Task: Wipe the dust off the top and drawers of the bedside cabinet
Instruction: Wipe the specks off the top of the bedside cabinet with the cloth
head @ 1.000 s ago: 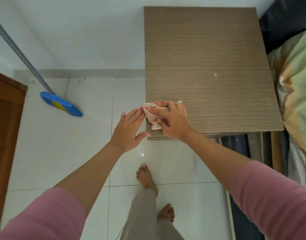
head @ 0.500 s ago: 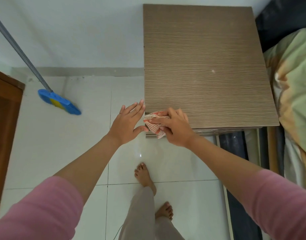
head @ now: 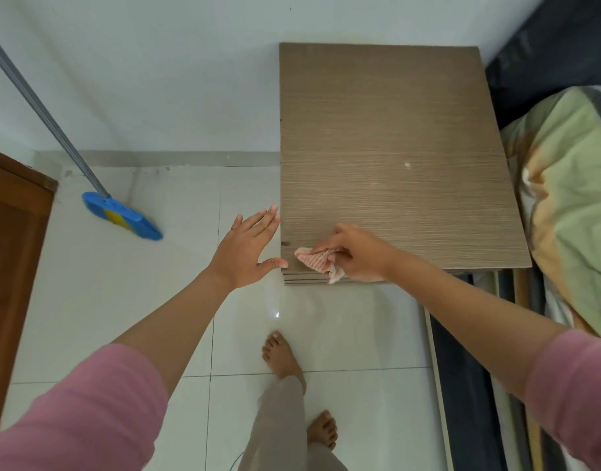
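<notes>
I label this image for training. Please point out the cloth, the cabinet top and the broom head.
cloth (head: 315, 261), head view, striped middle fold.
cabinet top (head: 391, 147), head view, bare wood centre.
broom head (head: 122, 215), head view, blue-yellow middle.

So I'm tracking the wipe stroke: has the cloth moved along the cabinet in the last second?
Barely. The cloth, held by the right hand, has slid from the cabinet top's near-left corner down over its front edge.

White wall (head: 156, 79) above glossy white tile floor (head: 98, 300); a broom (head: 122, 215) leans left, brown door (head: 13, 260) beside it, bed (head: 571, 205) right.
</notes>
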`<action>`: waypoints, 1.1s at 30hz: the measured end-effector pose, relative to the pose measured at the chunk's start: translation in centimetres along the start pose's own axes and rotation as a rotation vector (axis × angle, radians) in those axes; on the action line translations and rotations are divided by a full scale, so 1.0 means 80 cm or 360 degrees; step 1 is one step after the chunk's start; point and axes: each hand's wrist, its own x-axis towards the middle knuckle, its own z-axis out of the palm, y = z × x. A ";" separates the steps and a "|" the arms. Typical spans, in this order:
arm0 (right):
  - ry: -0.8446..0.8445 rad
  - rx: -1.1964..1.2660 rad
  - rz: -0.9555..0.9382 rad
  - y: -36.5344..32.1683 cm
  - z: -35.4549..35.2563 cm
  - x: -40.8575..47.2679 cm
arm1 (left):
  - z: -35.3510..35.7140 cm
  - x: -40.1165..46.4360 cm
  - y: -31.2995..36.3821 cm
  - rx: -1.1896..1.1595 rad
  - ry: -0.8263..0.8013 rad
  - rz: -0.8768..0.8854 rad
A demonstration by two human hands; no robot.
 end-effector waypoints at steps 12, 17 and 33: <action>0.0543 0.0765 0.0225 0.035 -0.105 0.116 | -0.038 0.111 -0.019 -0.0198 0.0165 -0.0134; 0.0724 0.1097 0.0191 0.046 -0.151 0.173 | -0.038 0.168 -0.021 -0.0278 0.0246 -0.0265; 0.1048 0.0427 0.0401 0.115 -0.298 0.392 | -0.043 0.264 -0.031 -0.0379 0.0307 -0.0514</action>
